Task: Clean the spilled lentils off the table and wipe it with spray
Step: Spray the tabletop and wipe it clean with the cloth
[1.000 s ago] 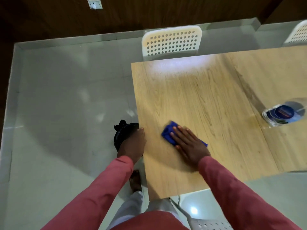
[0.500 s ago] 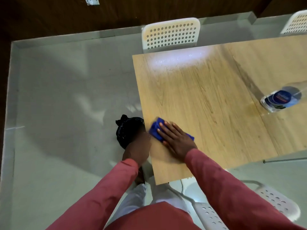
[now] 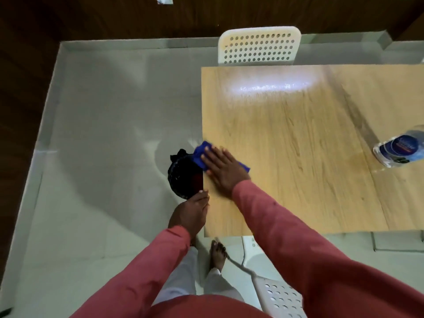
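My right hand [image 3: 221, 167] lies flat, fingers straight, pressing a blue cloth [image 3: 199, 154] onto the wooden table [image 3: 298, 138] at its left edge; part of the cloth hangs past the edge. Just below that edge a round black bin lined with a black bag [image 3: 183, 177] is held up, and my left hand [image 3: 191, 211] grips its near rim, the thumb showing at the table edge. No lentils show on the tabletop. A clear spray bottle with a blue label [image 3: 400, 149] lies on the table at the far right.
A white perforated chair [image 3: 259, 45] stands at the table's far side and another white chair [image 3: 278, 297] is near my legs. Pale tiled floor [image 3: 103, 157] lies to the left. My bare foot [image 3: 218, 253] and a cable are under the table's near edge.
My right hand slid the blue cloth leftward across the table to its left edge. The bin in my left hand came up under the cloth at that edge.
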